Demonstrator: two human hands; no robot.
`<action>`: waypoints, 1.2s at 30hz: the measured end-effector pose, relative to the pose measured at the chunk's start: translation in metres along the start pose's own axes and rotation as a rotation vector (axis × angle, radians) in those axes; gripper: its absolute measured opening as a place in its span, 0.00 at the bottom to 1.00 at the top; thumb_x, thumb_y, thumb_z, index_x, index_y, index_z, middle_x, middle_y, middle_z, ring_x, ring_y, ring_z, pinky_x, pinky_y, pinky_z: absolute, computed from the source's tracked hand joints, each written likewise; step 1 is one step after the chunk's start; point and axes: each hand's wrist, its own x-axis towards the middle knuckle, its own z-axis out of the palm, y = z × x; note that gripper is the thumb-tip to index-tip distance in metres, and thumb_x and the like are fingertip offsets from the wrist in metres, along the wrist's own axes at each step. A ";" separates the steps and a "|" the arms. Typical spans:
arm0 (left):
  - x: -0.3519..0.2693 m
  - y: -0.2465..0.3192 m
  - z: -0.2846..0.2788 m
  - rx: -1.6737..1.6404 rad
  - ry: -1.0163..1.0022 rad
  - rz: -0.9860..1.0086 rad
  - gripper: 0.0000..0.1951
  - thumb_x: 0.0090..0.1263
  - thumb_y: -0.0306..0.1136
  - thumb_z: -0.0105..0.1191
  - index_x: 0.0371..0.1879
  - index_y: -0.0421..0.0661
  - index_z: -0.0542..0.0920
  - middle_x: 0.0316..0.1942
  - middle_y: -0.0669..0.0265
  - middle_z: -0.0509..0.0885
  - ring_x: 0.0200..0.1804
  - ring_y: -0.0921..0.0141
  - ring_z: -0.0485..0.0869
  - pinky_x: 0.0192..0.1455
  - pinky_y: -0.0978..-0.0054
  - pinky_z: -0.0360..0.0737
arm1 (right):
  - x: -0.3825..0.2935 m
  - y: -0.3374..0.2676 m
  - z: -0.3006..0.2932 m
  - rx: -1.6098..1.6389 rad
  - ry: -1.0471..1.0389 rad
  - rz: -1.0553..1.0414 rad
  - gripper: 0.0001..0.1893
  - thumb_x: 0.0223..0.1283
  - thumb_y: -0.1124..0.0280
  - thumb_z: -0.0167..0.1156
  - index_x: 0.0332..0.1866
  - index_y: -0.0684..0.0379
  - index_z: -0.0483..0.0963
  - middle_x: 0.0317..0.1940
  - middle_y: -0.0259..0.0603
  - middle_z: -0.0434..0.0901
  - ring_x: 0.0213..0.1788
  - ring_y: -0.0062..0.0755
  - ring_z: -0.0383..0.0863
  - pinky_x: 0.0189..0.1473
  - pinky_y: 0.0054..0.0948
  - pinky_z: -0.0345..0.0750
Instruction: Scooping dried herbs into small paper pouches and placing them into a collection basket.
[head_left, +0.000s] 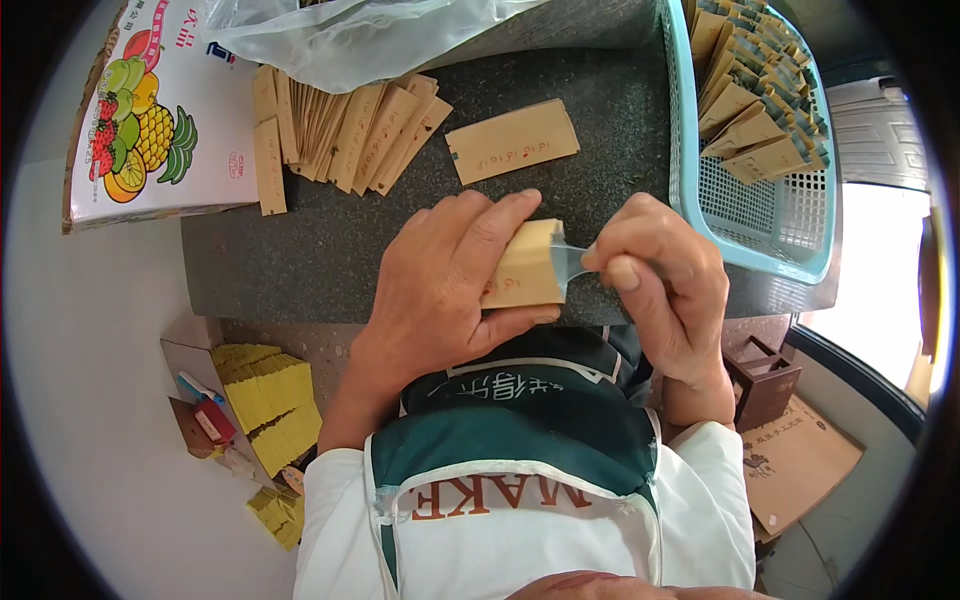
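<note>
My left hand (442, 277) grips a small kraft paper packet (525, 262) with red marks, its open end facing right. At that end, my right hand (660, 277) pinches the tip of a pale translucent piece (571, 262), perhaps plastic film, that reaches into the packet's mouth. Beyond my hands, a flat kraft packet (514, 142) lies on the dark speckled table (315, 255). Up and to the left is a fanned row of similar packets (352, 135). What the held packet contains is hidden.
A light-blue plastic basket (682, 150) with many filled-looking packets (765, 150) stands at the right. A fruit-printed carton (157, 127) is at the left, and a clear plastic bag (337, 45) at the back. Below the table are yellow paper stacks (270, 397) and a brown stool (761, 382).
</note>
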 end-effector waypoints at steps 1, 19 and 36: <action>0.002 0.003 -0.001 0.067 0.005 0.043 0.38 0.54 0.54 0.71 0.61 0.43 0.77 0.40 0.58 0.81 0.40 0.58 0.82 0.42 0.61 0.78 | -0.004 -0.001 0.004 0.044 0.032 0.124 0.02 0.67 0.78 0.59 0.40 0.66 0.76 0.29 0.43 0.76 0.30 0.34 0.75 0.33 0.26 0.71; 0.015 0.017 -0.011 0.013 0.161 0.141 0.30 0.47 0.40 0.78 0.50 0.45 0.81 0.35 0.60 0.85 0.34 0.60 0.85 0.36 0.66 0.82 | -0.002 -0.007 0.012 0.387 0.108 0.354 0.06 0.75 0.75 0.52 0.44 0.66 0.74 0.32 0.35 0.74 0.33 0.19 0.72 0.38 0.19 0.72; 0.089 0.008 -0.069 -0.244 0.339 0.281 0.25 0.58 0.35 0.73 0.52 0.39 0.79 0.41 0.63 0.83 0.41 0.71 0.81 0.44 0.76 0.77 | 0.105 -0.087 -0.042 -0.212 -0.143 0.058 0.09 0.77 0.72 0.49 0.44 0.66 0.74 0.34 0.33 0.76 0.34 0.18 0.72 0.38 0.19 0.72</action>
